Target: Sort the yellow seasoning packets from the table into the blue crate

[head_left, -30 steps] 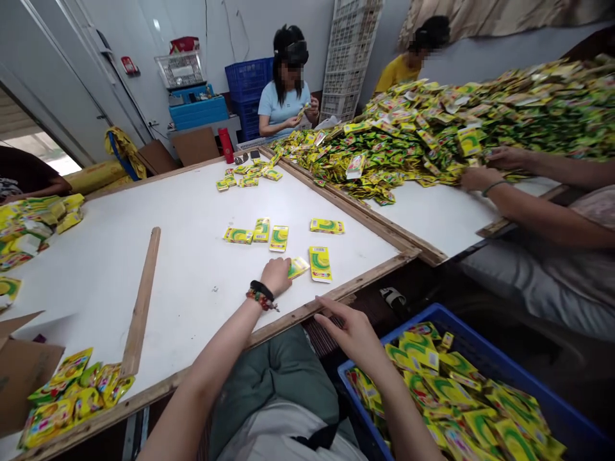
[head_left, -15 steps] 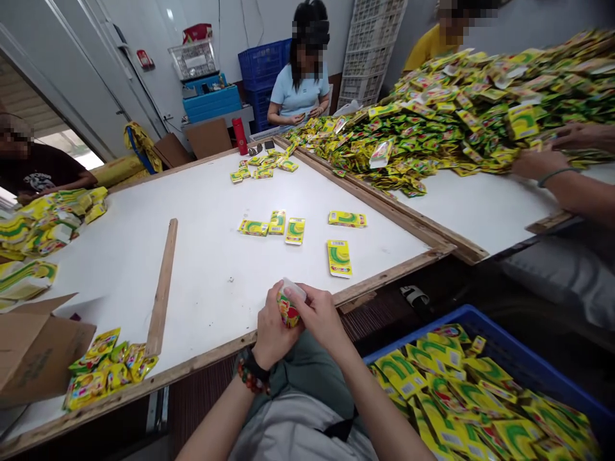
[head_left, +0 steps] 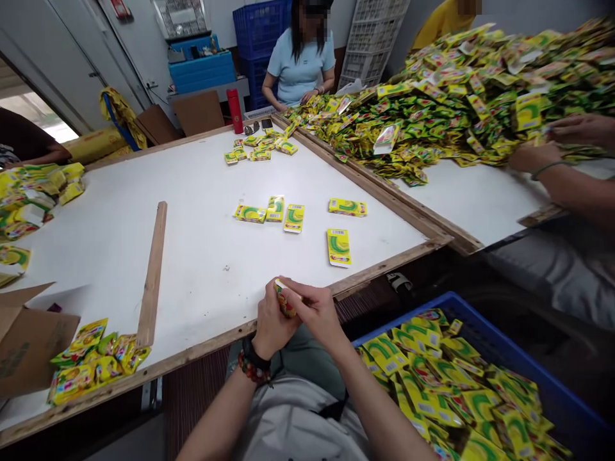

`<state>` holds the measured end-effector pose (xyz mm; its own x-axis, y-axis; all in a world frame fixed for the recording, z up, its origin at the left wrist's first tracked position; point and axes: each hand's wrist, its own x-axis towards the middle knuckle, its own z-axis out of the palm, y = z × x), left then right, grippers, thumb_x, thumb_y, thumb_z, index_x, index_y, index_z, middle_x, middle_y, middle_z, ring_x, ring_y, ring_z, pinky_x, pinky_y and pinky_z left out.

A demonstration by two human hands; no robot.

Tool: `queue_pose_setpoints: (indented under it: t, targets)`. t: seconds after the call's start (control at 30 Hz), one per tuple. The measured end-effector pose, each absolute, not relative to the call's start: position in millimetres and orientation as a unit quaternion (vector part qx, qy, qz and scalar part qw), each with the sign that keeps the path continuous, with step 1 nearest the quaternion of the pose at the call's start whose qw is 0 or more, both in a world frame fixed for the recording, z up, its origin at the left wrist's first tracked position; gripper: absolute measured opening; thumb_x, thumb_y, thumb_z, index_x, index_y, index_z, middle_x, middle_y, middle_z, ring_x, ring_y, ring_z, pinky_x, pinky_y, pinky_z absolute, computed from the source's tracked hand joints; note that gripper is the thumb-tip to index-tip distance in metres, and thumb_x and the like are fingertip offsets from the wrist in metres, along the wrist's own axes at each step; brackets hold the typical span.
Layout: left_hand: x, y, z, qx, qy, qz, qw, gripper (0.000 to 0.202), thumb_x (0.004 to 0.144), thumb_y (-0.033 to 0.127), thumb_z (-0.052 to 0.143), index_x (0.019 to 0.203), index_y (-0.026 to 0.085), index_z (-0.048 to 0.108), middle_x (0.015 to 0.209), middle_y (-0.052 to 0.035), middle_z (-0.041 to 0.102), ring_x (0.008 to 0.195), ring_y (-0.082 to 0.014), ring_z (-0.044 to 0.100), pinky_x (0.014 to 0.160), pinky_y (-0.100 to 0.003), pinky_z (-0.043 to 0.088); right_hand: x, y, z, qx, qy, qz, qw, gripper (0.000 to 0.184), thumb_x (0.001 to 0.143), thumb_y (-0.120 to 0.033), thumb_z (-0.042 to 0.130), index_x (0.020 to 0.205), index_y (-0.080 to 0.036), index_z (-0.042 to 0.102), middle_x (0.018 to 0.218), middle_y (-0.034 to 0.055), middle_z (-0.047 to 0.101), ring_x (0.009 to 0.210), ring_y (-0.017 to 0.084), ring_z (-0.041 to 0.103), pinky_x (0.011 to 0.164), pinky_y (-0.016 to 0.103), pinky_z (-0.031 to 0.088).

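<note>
Yellow printed sachet (head_left: 285, 299) sits upright between both of the person's hands, just above the front edge of the counter (head_left: 202, 269), with its lower part hidden behind the hands. The left hand (head_left: 273, 323), with a beaded bracelet (head_left: 253, 368) at the wrist, cups it from one side. The fingers (head_left: 307, 301) of the right hand (head_left: 319, 315) close narrowly over its top, pinching it. Five flat yellow-and-green packets (head_left: 339, 248) lie apart on the white counter, four roughly in a row and one nearer the person, and a small cluster of packets (head_left: 259, 148) lies at the far corner. Below the right forearm, a blue plastic crate (head_left: 523, 354) is filled with loose packets (head_left: 423, 390). A large unsorted-looking heap of sachets (head_left: 461, 109) covers the adjoining counter, where a co-worker's hands (head_left: 535, 157) reach into its edge. Smaller piles of sachets (head_left: 98, 362) lie at the counter's left side beside a cardboard box (head_left: 29, 336), and a loose wooden slat (head_left: 152, 275) rests on the white surface. So far, only these few packets lie flat and spaced out, while most remain heaped or in the crate.
</note>
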<state>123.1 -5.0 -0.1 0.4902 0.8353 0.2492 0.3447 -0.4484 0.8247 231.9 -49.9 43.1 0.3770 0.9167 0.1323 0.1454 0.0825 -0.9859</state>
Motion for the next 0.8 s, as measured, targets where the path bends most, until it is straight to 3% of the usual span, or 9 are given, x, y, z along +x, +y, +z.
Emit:
queue_pose_setpoints:
  t: [0.1,0.23,0.4,0.53,0.6,0.67,0.73,0.8]
  targets:
    - [124,-5,-2,0.776,0.419,0.335,0.333,0.066,0.071,0.037,0.068,0.126,0.02,0.036,0.101,-0.0078,0.066,0.085,-0.0241,0.066,0.071,-0.035,0.053,236,-46,42,-0.611,-0.425,0.34,0.575,0.033,0.084,-0.03,0.06,0.112,-0.019,0.071,0.11,0.0053,0.073,0.092,0.027,0.071,0.081,0.04,0.058]
    - [125,-3,0,0.778,0.387,0.353,0.347,0.056,0.072,0.037,0.067,0.119,0.02,0.041,0.103,-0.0076,0.063,0.088,-0.0231,0.065,0.073,-0.034,0.053,238,-44,49,-0.578,-0.469,0.35,0.569,0.028,0.087,-0.026,0.054,0.106,-0.021,0.075,0.102,0.0026,0.076,0.093,0.023,0.072,0.086,0.036,0.056]
    - [121,3,1,0.753,0.352,0.401,0.384,0.038,0.084,0.037,0.056,0.116,0.02,0.045,0.109,-0.0095,0.057,0.093,-0.021,0.061,0.077,-0.034,0.053,221,-45,51,-0.579,-0.613,0.237,0.482,0.035,0.091,-0.028,0.055,0.122,-0.014,0.064,0.113,0.0102,0.072,0.102,0.021,0.068,0.092,0.031,0.052]
    - [123,10,1,0.811,0.281,0.356,0.368,0.067,0.079,0.042,0.065,0.133,0.019,0.035,0.138,-0.0164,0.04,0.109,-0.0247,0.055,0.089,-0.041,0.05,236,-82,38,-0.637,-0.604,0.153,0.453,0.039,0.096,-0.021,0.043,0.133,-0.019,0.054,0.128,0.0068,0.064,0.113,0.016,0.062,0.095,0.026,0.05]
    - [123,12,2,0.836,0.249,0.335,0.357,0.078,0.07,0.044,0.075,0.133,0.019,0.036,0.14,-0.016,0.039,0.119,-0.0288,0.05,0.094,-0.045,0.048,259,-129,29,-0.74,-0.509,0.098,0.428,0.04,0.097,-0.022,0.041,0.134,-0.023,0.054,0.129,0.0052,0.063,0.118,0.017,0.06,0.099,0.029,0.049]
    - [123,14,3,0.829,0.25,0.346,0.361,0.067,0.07,0.042,0.076,0.125,0.02,0.046,0.133,-0.0137,0.046,0.123,-0.0302,0.047,0.095,-0.046,0.049,287,-185,13,-0.891,-0.338,0.073,0.295,0.042,0.098,-0.022,0.037,0.137,-0.024,0.052,0.129,0.0086,0.063,0.12,0.022,0.058,0.102,0.038,0.046]
    - [123,16,2,0.798,0.267,0.373,0.39,0.05,0.076,0.038,0.071,0.117,0.019,0.052,0.127,-0.0125,0.052,0.121,-0.0287,0.05,0.09,-0.043,0.052,310,-232,-14,-0.969,-0.201,0.124,0.069,0.047,0.096,-0.021,0.039,0.143,-0.017,0.043,0.141,0.0181,0.051,0.131,0.032,0.046,0.103,0.051,0.041]
    - [124,18,0,0.778,0.278,0.384,0.413,0.044,0.076,0.035,0.07,0.113,0.019,0.054,0.122,-0.0122,0.055,0.115,-0.0277,0.055,0.087,-0.041,0.054,323,-256,-51,-0.973,-0.159,0.169,-0.002,0.054,0.09,-0.017,0.05,0.142,-0.006,0.043,0.147,0.0288,0.038,0.137,0.043,0.033,0.105,0.063,0.03]
